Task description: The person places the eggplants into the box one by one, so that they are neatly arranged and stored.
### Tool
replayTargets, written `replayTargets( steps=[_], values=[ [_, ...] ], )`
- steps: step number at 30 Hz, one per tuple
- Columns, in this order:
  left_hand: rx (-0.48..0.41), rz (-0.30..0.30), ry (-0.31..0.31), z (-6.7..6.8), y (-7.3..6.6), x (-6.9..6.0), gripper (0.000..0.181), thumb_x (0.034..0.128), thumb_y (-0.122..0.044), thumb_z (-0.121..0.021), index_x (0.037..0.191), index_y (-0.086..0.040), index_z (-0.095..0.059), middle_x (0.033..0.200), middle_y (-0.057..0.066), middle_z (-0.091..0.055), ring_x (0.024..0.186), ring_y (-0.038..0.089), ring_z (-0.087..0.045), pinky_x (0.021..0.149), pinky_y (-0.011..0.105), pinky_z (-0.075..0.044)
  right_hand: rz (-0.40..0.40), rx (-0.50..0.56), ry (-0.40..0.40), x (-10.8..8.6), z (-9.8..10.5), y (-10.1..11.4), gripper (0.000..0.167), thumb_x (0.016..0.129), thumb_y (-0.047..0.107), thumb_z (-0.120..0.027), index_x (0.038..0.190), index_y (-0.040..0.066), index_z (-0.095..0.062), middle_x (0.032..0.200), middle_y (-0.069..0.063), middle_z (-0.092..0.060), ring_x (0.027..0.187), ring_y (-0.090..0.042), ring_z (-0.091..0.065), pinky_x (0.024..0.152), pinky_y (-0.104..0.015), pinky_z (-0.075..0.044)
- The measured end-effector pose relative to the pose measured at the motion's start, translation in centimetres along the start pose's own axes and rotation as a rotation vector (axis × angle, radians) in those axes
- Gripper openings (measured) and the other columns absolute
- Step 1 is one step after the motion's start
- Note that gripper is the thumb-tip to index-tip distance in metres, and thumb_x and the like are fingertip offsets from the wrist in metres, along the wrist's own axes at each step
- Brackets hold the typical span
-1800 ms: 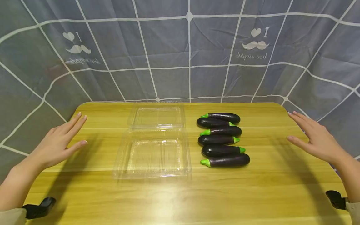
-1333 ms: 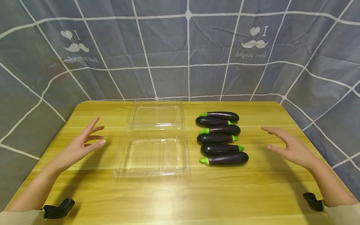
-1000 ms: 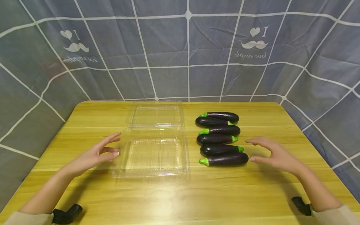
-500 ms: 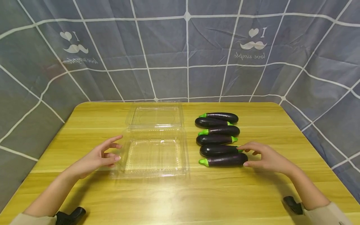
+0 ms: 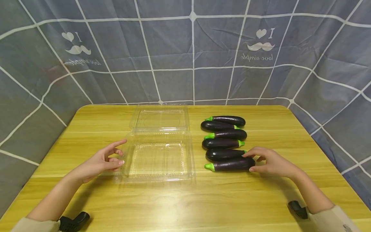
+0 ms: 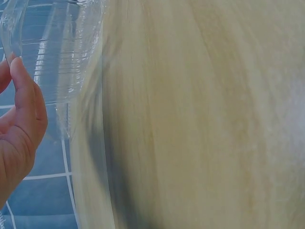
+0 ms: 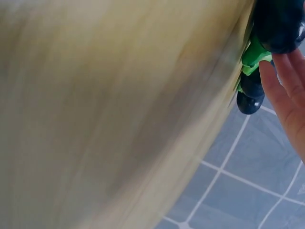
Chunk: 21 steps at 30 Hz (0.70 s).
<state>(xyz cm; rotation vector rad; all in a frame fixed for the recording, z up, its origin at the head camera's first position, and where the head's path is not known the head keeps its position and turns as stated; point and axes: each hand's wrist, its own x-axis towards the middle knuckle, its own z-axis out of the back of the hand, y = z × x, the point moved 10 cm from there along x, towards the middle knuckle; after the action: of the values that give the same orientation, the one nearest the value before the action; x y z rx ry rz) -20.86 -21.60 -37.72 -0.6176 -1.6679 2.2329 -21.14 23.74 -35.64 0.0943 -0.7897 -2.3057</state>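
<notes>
In the head view, a clear plastic clamshell container (image 5: 157, 178) lies with its lid (image 5: 162, 120) folded back. At its left rim, my left hand (image 5: 101, 162) pinches the edge between thumb and fingers; the left wrist view shows this rim (image 6: 13, 33) at the fingertips. On the right, several dark purple eggplants (image 5: 224, 144) with green stems lie in a column. My right hand (image 5: 271, 164) grips the rounded right end of the nearest eggplant (image 5: 230, 165), thumb on the near side, fingers over the far side. In the right wrist view, its end (image 7: 279, 28) hides part of the fingers.
Everything lies on a wood-grain table (image 5: 174, 206). A grey curtain (image 5: 174, 48) with white grid lines stands behind it and along both sides. Black wrist straps (image 5: 74, 221) sit on both forearms by the sleeves.
Both hands have come inward from the table's sides. The left has reached the container's rim, and the right has closed on the nearest eggplant's end. Container and eggplants lie where they were.
</notes>
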Motion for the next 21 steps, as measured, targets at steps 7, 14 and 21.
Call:
replayTargets(
  steps=[7,14,21],
  values=[
    [-0.021,-0.007,0.013,-0.1,0.1,-0.1,0.076,0.0905,-0.006,-0.059,0.147,0.001,-0.009,0.108,0.02,-0.031,0.076,0.01,-0.053,0.068,0.029,-0.052,-0.03,0.066,0.053,0.2,-0.8,-0.4,0.037,0.079,0.015,-0.075,0.113,0.013,-0.063,0.108,0.001,-0.059,0.095,-0.004,-0.052,0.073,-0.029,-0.052],
    [-0.027,-0.024,0.017,-0.1,0.1,-0.1,0.076,0.0902,-0.004,-0.059,0.147,0.002,-0.009,0.103,0.018,-0.031,0.073,0.008,-0.05,0.066,0.028,-0.052,-0.055,0.107,0.085,0.4,-1.2,-0.6,0.037,0.079,0.016,-0.075,0.114,0.012,-0.063,0.109,-0.002,-0.059,0.096,-0.004,-0.053,0.076,-0.03,-0.053],
    [-0.006,-0.032,0.018,0.0,-0.2,0.1,0.076,0.0897,-0.004,-0.06,0.147,0.001,-0.01,0.102,0.015,-0.033,0.071,0.008,-0.048,0.066,0.029,-0.052,-0.059,0.149,0.095,0.5,-1.3,-0.8,0.036,0.08,0.02,-0.075,0.113,0.013,-0.064,0.109,-0.002,-0.059,0.096,-0.004,-0.053,0.077,-0.029,-0.052]
  ],
)
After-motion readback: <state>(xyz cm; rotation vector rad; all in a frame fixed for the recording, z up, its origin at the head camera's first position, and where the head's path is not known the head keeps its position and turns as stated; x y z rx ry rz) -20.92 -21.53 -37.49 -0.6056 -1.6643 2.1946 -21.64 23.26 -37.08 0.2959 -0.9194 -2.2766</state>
